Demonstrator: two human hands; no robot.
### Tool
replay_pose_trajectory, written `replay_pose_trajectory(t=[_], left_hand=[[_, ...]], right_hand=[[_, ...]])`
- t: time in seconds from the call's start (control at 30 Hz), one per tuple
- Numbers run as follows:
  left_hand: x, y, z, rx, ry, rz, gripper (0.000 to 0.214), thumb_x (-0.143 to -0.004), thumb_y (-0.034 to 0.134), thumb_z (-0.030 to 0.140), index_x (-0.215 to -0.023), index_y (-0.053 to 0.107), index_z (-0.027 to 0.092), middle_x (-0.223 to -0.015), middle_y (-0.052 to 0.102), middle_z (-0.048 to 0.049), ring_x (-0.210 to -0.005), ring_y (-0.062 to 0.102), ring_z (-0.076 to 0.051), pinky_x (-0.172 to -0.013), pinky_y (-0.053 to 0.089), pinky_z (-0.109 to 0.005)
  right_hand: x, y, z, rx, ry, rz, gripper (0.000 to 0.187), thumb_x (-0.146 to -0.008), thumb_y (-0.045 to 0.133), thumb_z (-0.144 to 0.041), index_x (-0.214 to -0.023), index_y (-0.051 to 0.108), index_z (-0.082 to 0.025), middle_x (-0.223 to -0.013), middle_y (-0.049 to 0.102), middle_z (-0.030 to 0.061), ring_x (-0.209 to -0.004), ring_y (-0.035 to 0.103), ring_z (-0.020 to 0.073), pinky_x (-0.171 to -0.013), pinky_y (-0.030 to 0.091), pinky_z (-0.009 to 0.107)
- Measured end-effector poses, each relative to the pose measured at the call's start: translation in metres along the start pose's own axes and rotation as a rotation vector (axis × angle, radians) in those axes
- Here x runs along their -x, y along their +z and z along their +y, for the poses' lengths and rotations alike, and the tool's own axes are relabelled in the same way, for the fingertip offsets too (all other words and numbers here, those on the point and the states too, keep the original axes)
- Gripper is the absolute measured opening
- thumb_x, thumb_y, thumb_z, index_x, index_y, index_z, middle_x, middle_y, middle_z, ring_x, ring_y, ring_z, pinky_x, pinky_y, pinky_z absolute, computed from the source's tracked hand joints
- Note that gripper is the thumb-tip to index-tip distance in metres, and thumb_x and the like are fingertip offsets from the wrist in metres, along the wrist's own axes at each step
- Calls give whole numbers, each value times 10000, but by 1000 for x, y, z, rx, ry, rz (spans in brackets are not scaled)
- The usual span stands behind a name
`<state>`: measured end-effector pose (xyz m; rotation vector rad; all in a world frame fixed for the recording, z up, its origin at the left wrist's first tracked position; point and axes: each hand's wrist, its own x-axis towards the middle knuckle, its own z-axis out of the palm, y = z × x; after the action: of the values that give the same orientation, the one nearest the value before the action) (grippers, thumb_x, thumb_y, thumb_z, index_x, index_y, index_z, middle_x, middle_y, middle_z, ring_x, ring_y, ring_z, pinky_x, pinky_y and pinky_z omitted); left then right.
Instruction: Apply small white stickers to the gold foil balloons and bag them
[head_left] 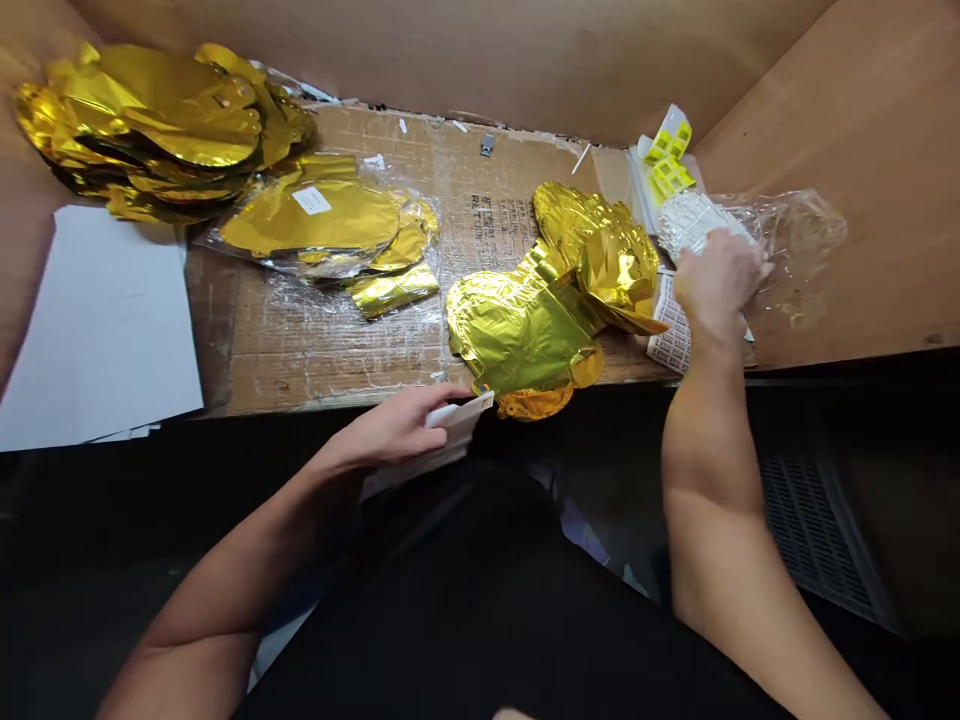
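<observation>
A flattened-cardboard surface (427,150) sits boxed in by plywood walls (847,130), with a heap of gold foil balloons (157,125) at the upper left of the frame, more gold foil in a clear bag (315,225) just right of it, and a stack of white sheets (90,330) at the far left. At the near edge, lower centre, the left hand (394,428) pinches a white card (457,425) between thumb and fingers, its grip closed on the card's end. The card looks light and fairly stiff, so an edge should give a sure hold. At the right of the frame, the right hand (720,285) lies over a bundle of white sticks (694,222) at the mouth of a clear plastic bag (795,250). Its fingers are curled down, but whether they are pressed on the bundle or only resting there cannot be told. The bundle looks light and loose, and the film slippery, so taking it around the middle seems safest. A crumpled gold foil balloon (540,310) lies between the hands, soft and slick, beside a white label sheet (670,335).
</observation>
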<state>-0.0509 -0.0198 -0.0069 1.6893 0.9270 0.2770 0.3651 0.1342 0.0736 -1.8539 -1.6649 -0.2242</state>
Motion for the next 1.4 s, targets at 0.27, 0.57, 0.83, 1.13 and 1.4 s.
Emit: replay_pose_trajectory(t=[0.27, 0.57, 0.83, 1.13, 1.4], left_hand=[[8, 13, 7, 720, -225, 76, 582, -759, 761, 400, -1246, 739, 81, -913, 737, -70, -733, 610, -171, -669, 469, -253], [1, 18, 23, 562, -166, 49, 592, -729, 615, 253, -1310, 694, 168, -1087, 722, -54, -898, 588, -208, -773, 474, -278], [3, 17, 48, 386, -22, -44, 253, -715, 532, 171, -954, 613, 186, -897, 569, -23, -819, 460, -182, -747, 422, -286], [3, 26, 33, 711, -216, 48, 412, -632, 609, 259, -1023, 683, 151, -794, 540, 6, -680, 400, -135, -595, 331, -256], [4, 25, 38, 606, -130, -4, 190, -697, 587, 230, -878, 584, 171, -726, 463, 36, -638, 356, -117, -564, 311, -247]], right_hand=[[171, 10, -105, -1106, 12, -1088, 468, -949, 759, -404, -1326, 512, -278, -1007, 738, 28, -849, 707, 165, -754, 588, 309], [185, 2, -113, -580, -603, -460, 105, -1012, 643, -239, -1053, 739, -253, -961, 672, 78, -893, 604, 224, -828, 510, 407], [178, -7, -117, -266, -1010, -526, 294, -1078, 489, -194, -835, 651, -215, -799, 606, 59, -769, 477, 210, -725, 369, 402], [170, -10, -117, -376, -965, -533, 214, -1079, 521, -225, -956, 696, -220, -868, 678, 67, -792, 526, 204, -755, 413, 390], [175, -5, -126, -294, -1109, -408, 265, -1037, 554, -151, -784, 618, -196, -741, 588, 40, -721, 468, 182, -701, 367, 361]])
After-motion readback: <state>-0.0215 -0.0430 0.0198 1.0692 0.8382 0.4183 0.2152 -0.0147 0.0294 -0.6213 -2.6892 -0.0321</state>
